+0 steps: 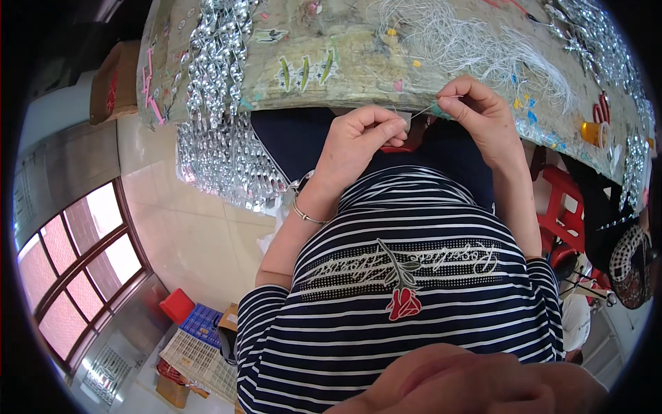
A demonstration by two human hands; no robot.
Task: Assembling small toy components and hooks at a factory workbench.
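Note:
Just beyond the table's near edge, over my lap, my left hand [365, 138] is closed in a pinch on a thin pale string [422, 112]. The string stretches up and to the right into my right hand [479, 114], which pinches it between thumb and forefinger. A small whitish bit shows at my left fingertips; I cannot make out what it is. On the table [358, 76] past my hands lies a loose tangle of white strings [469, 48].
Shiny silver twisted strips [217, 62] lie across the table's left and hang off its edge. Green leaf-shaped cutouts [305, 72] lie mid-table. At the right are red-handled scissors [603, 108] and an amber tub [593, 134]. A red stool [562, 207] stands right; crates [200, 355] stand lower left.

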